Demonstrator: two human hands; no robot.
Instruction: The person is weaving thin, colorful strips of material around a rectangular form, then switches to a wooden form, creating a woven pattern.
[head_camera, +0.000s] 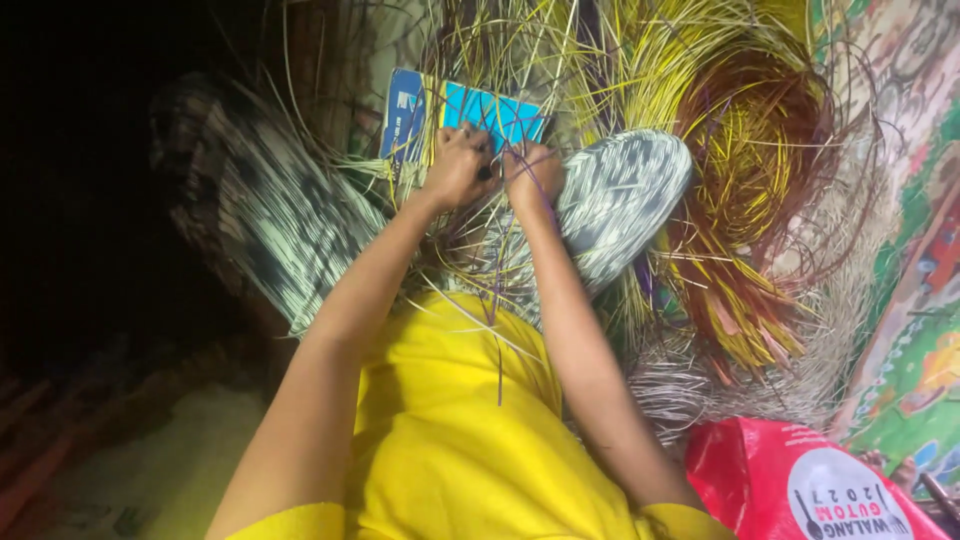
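Both hands together over the knees: left hand (457, 166) closed on thin purple straw strands (497, 300), right hand (530, 175) pinching them just beside it. Strands trail down toward the body, blue woven piece (487, 112) right beyond the grip.

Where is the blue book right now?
In the head view, the blue book lies top centre, just beyond both hands, among yellow straw strands.
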